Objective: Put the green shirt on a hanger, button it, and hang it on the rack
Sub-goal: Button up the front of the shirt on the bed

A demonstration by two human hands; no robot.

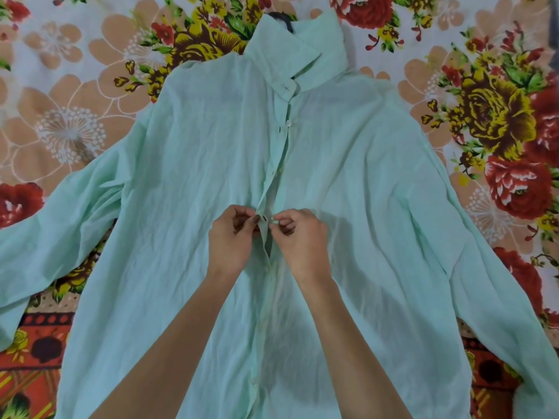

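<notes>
The pale green shirt (pixel 187 182) lies flat and face up on a flowered bedsheet, sleeves spread to both sides and collar at the top. A dark hanger (pixel 279 19) shows just above the collar; the rest of it is hidden inside the shirt. Along the middle placket, the upper part lies closed with a white button (pixel 288 123) showing. My left hand (pixel 233 237) pinches the placket edge with the buttonhole at mid-chest. My right hand (pixel 299 237) pinches the opposite edge at a small white button. Below my hands the placket gapes slightly.
The flowered bedsheet (pixel 75 95), with red, yellow and peach blooms, covers the whole surface around the shirt. No rack is in view. My forearms reach in from the bottom edge over the shirt's lower front.
</notes>
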